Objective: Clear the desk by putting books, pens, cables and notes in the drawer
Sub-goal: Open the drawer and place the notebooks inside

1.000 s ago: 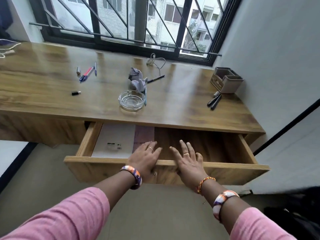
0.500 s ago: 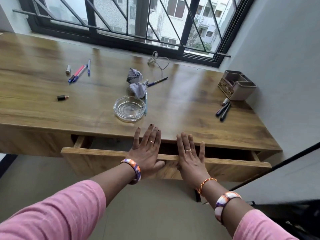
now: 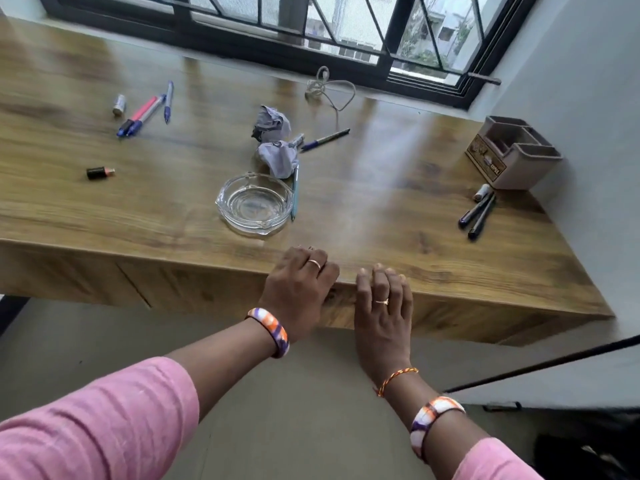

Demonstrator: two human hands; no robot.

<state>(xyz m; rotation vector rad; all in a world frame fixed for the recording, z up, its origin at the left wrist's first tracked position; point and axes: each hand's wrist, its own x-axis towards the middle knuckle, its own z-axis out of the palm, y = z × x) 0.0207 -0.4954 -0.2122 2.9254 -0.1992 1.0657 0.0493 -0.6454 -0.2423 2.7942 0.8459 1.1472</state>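
Observation:
The drawer front (image 3: 214,292) sits flush under the wooden desk (image 3: 381,209), fully shut. My left hand (image 3: 299,289) and my right hand (image 3: 382,310) press side by side against it at the desk's front edge, holding nothing. On the desk lie pink and blue pens (image 3: 142,114), another blue pen (image 3: 168,102), a dark pen (image 3: 325,139), a teal pen (image 3: 295,190), two crumpled paper notes (image 3: 273,140), a coiled cable (image 3: 327,88) and two dark pens (image 3: 478,213) at the right.
A glass ashtray (image 3: 254,202) stands near the desk's front middle. A brown desk organiser (image 3: 512,154) sits against the right wall. A small black cap-like item (image 3: 99,172) and a small silver cylinder (image 3: 118,105) lie at the left. The barred window runs behind.
Both hands pushed the open drawer inward until it shut; the book and paper inside are now hidden. The camera moved closer to the desk.

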